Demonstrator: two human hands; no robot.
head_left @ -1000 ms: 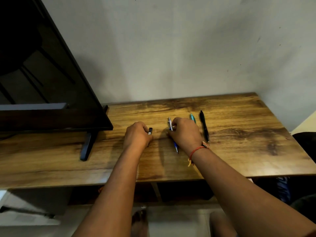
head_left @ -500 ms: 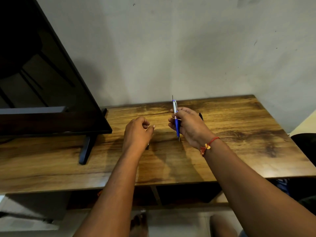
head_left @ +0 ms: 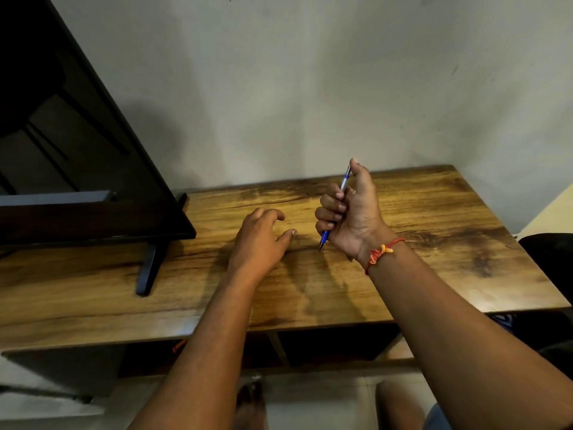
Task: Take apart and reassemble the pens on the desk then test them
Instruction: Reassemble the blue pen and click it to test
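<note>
Head view, left to right. A dark flat screen [head_left: 77, 169] stands at the far left of the wooden desk [head_left: 434, 218], its black foot [head_left: 148, 268] resting on the desktop. Near the middle, the left hand [head_left: 259, 240] hovers palm-down over the desk; its fingers are loosely curled and slightly spread, the thumb extended to the right, and nothing shows in its grasp. Just to its right, the right hand [head_left: 347, 217] is raised above the desktop with the fingers wrapped together round a blue-and-silver pen [head_left: 344, 183]. The pen is near upright, silver end up with the thumb laid over its top, and blue tip pointing down, clear of the wood. A red thread bracelet [head_left: 383, 251] circles the right wrist. A pale wall [head_left: 310, 88] backs the desk.
</note>
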